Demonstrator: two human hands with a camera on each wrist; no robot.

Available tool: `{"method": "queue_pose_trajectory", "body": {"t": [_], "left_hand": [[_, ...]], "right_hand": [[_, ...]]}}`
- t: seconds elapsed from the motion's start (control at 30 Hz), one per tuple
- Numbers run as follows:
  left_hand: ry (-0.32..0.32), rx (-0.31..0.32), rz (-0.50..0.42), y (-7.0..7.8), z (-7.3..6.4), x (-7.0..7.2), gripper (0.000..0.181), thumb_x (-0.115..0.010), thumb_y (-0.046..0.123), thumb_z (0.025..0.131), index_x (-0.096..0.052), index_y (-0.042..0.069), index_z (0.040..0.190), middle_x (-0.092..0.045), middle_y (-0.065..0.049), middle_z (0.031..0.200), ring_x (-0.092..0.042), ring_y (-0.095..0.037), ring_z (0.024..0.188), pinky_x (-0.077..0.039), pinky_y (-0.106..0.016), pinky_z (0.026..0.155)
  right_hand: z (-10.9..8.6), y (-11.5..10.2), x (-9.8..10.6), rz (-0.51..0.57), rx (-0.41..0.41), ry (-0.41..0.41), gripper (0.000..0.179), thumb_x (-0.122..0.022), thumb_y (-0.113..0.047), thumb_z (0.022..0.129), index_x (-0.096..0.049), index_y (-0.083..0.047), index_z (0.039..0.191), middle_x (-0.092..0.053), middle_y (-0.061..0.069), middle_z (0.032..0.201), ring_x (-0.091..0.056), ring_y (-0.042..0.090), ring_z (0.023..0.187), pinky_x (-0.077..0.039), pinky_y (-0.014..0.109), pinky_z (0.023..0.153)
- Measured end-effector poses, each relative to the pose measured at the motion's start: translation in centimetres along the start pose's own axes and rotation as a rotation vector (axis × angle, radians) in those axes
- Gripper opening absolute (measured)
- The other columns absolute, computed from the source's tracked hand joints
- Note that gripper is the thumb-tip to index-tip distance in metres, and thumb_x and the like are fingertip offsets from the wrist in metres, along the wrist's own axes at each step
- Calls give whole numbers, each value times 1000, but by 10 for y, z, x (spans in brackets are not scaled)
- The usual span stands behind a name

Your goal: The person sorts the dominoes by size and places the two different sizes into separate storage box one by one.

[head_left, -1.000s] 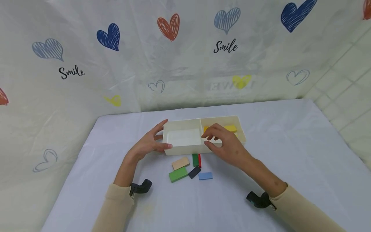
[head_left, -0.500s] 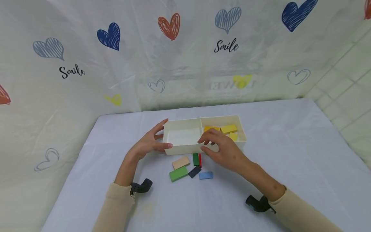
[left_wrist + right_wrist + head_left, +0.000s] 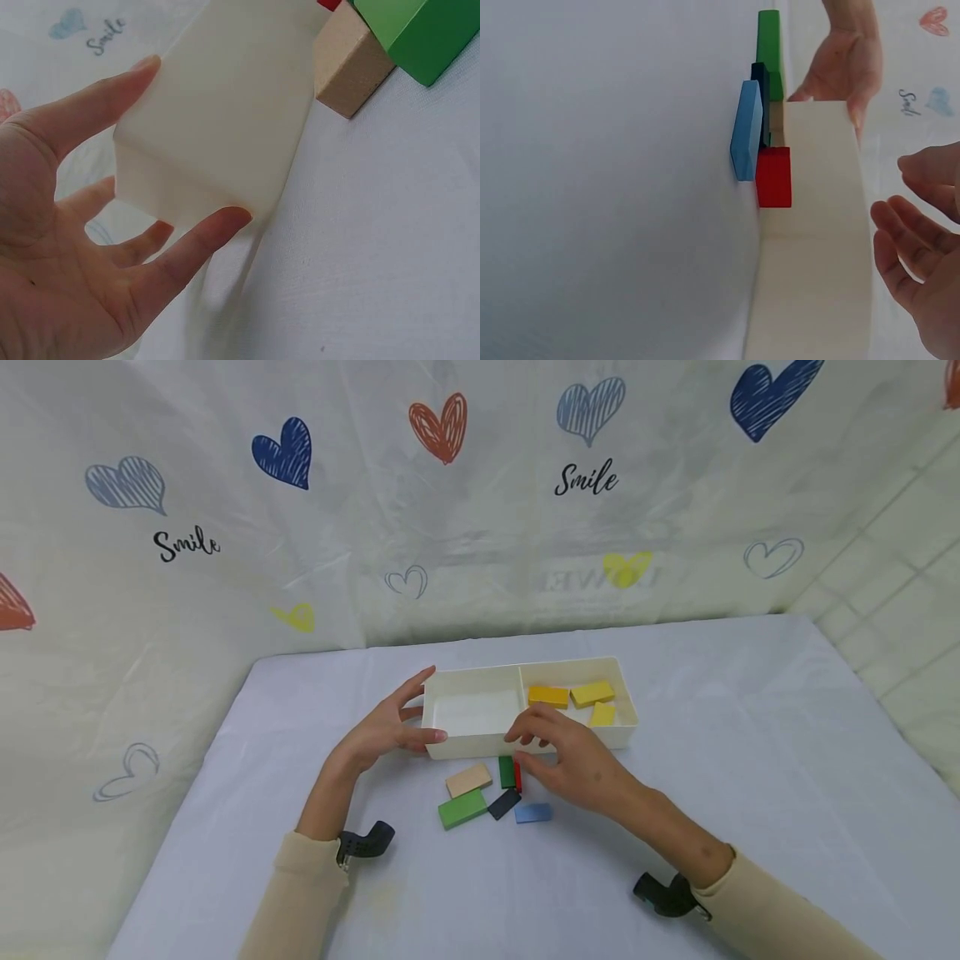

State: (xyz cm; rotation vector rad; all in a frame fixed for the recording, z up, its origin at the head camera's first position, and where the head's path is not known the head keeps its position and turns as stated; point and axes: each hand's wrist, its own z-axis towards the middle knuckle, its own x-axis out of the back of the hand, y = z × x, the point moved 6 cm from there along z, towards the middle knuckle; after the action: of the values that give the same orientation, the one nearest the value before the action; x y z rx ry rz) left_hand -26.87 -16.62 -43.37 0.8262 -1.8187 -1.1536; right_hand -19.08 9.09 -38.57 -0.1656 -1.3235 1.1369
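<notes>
A cream two-compartment box stands on the table. My left hand grips its left end, thumb at the front wall and fingers spread around the end, as the left wrist view also shows. My right hand hovers at the front wall, fingers loosely bent, nothing between them. Nearest its thumb are a red block and a dark green block. Nearby lie a tan block, a green block, a black block and a blue block.
The box's right compartment contains an orange-yellow block and two yellow blocks, partly beyond my right hand. A white cloth covers the table. Behind it hangs a sheet printed with hearts.
My right hand has moved from over the right compartment toward the front wall and the loose blocks, uncovering the yellow blocks. My left hand and the box stay in place.
</notes>
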Motion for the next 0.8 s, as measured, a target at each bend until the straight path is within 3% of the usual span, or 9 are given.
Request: {"method": "queue_pose_trajectory", "body": {"t": [0.23, 0.5, 0.8], "left_hand": [[0, -3, 6, 1, -1, 0, 105, -84, 20, 85, -20, 42, 165, -19, -7, 172, -33, -41, 155, -61, -40, 85], [-4, 1, -6, 1, 0, 0, 105, -85, 20, 85, -21, 42, 165, -19, -6, 172, -33, -40, 155, -61, -40, 85], [-1, 5, -13, 1, -1, 1, 105, -85, 20, 85, -21, 42, 165, -18, -6, 173, -32, -40, 155, -61, -40, 85]], "right_hand": [[-2, -2, -9, 3, -35, -51, 16, -75, -15, 97, -70, -22, 110, -66, -3, 116, -67, 18, 104, -60, 30, 82], [-1, -4, -16, 9, -66, -98, 20, -75, -16, 97, -70, -23, 114, -65, -3, 116, -64, 17, 98, -56, 20, 73], [-1, -6, -22, -5, -48, -123, 21, -77, -14, 95, -70, -19, 115, -65, 0, 115, -63, 20, 95, -59, 28, 77]]}}
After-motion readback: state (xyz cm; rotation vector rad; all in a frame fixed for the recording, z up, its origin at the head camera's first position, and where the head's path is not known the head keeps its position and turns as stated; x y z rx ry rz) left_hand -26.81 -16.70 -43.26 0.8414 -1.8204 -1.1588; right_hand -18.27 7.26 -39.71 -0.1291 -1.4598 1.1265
